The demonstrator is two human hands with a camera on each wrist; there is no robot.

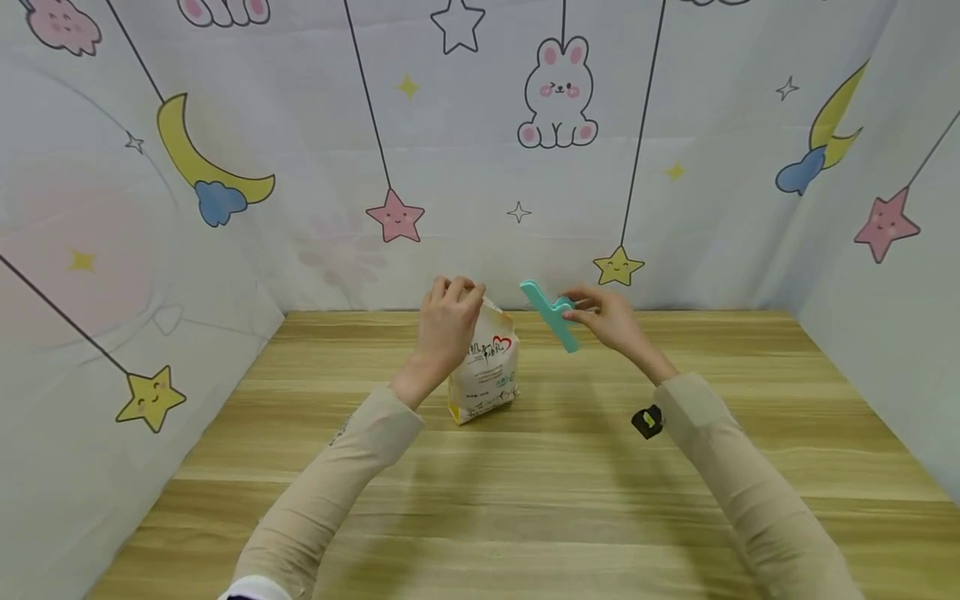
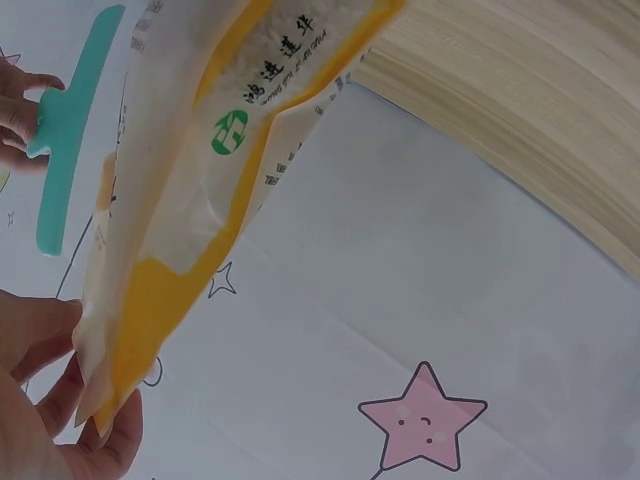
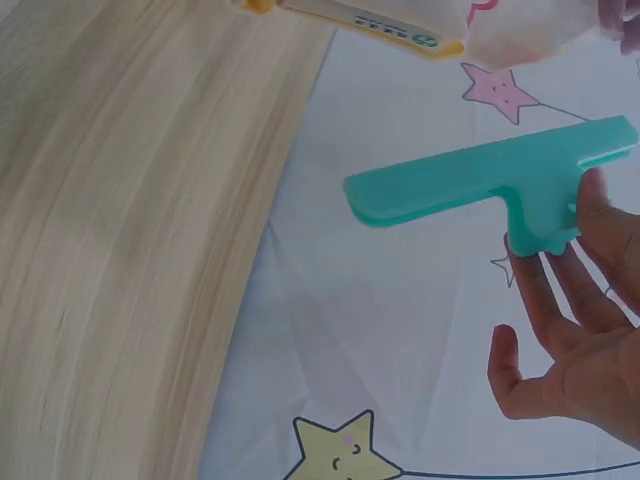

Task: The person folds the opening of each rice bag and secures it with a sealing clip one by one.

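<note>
A white and yellow printed food bag (image 1: 491, 367) stands upright on the wooden table, with Chinese writing and a red heart on its front. My left hand (image 1: 452, 321) pinches the bag's top edge; in the left wrist view its fingers (image 2: 120, 435) and thumb close on the narrow upper end. To the right of the bag, my right hand (image 1: 607, 317) holds a long teal bag clip (image 1: 551, 317) by its handle, raised and slanted. In the right wrist view the thumb and fingertips squeeze the handle of the clip (image 3: 440, 180), apart from the bag.
The wooden table (image 1: 480, 500) reaches back to a white curtain (image 1: 480, 150) printed with stars, moons and rabbits, which also lines both sides. A small black object (image 1: 647, 422) shows beside the right sleeve's cuff.
</note>
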